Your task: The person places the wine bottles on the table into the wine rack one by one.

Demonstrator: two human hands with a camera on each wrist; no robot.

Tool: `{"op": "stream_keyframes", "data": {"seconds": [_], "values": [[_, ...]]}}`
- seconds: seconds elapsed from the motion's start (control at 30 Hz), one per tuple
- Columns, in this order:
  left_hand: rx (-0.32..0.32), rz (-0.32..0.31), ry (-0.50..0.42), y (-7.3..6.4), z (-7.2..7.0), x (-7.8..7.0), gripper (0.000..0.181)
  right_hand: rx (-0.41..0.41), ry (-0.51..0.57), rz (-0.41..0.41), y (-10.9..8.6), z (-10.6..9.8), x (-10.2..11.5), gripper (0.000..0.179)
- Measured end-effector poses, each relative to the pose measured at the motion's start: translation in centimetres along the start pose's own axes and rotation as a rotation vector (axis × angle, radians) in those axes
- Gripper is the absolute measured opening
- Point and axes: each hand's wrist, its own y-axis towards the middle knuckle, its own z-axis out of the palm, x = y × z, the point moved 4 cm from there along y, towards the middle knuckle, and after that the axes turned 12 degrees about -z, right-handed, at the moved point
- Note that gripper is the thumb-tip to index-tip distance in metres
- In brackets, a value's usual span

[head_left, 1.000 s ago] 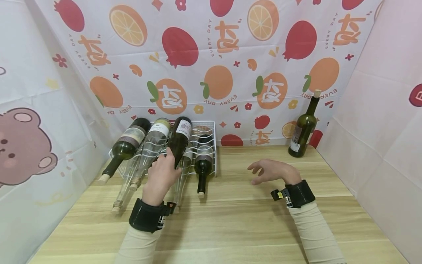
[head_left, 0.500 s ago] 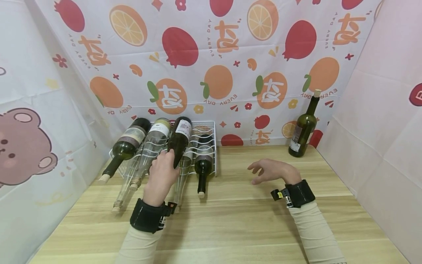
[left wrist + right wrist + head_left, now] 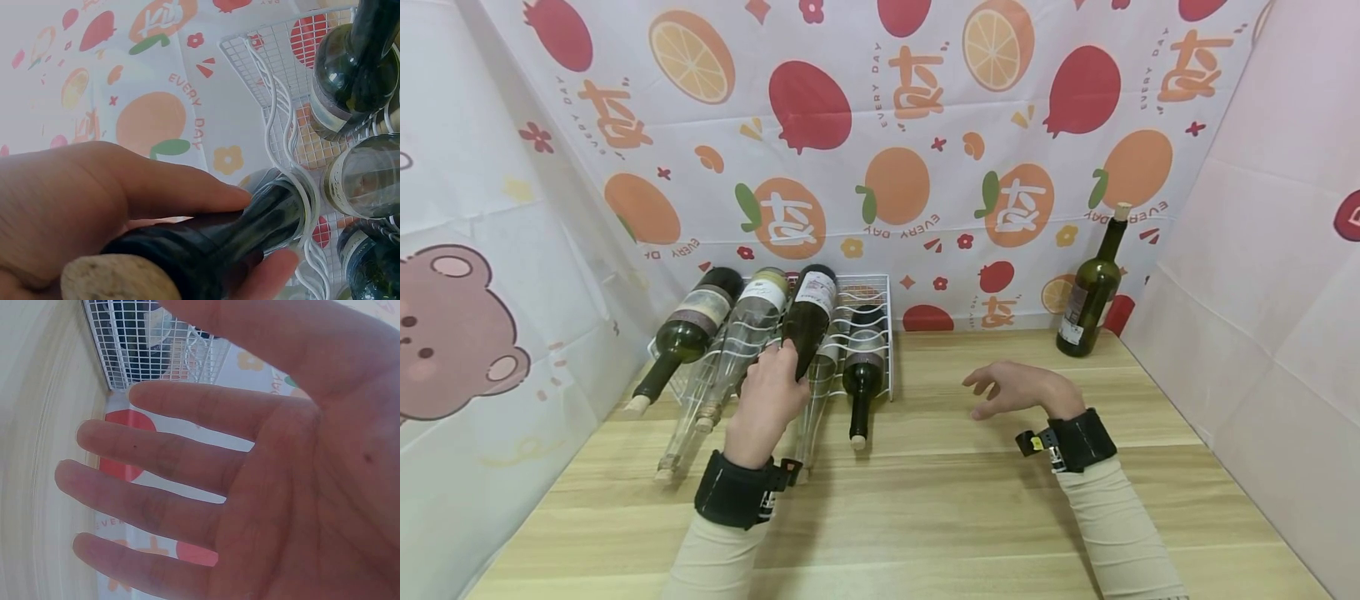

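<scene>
My left hand (image 3: 767, 404) grips a dark green wine bottle (image 3: 811, 321) by its neck. That bottle lies tilted on the white wire rack (image 3: 891, 367), base toward the back wall, with a white label. In the left wrist view its cork (image 3: 119, 279) points toward the camera, and the thumb (image 3: 187, 187) lies along the neck. My right hand (image 3: 1018, 389) hangs over the table to the right of the rack, holding nothing. In the right wrist view its fingers (image 3: 169, 456) are spread and nearly straight.
Other corked bottles lie in the rack: a dark one (image 3: 685, 333) far left, clear ones (image 3: 752, 312) beside it, and a dark one (image 3: 863, 375) at the right. An upright green bottle (image 3: 1090, 292) stands at the back right of the wooden table (image 3: 962, 517). Printed cloth hangs behind.
The left hand's raised finger has come down onto the dark bottle. The bottle has barely moved. My right hand stays where it was.
</scene>
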Motion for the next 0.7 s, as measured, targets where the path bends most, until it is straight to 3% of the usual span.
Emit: {"op": "stream_keyframes", "data": {"seconds": [0.7], "values": [[0.05,0.002,-0.026,0.16,0.18,-0.03,0.058,-0.005,0.023,0.01,0.02,0.04,0.17,0.06]]}}
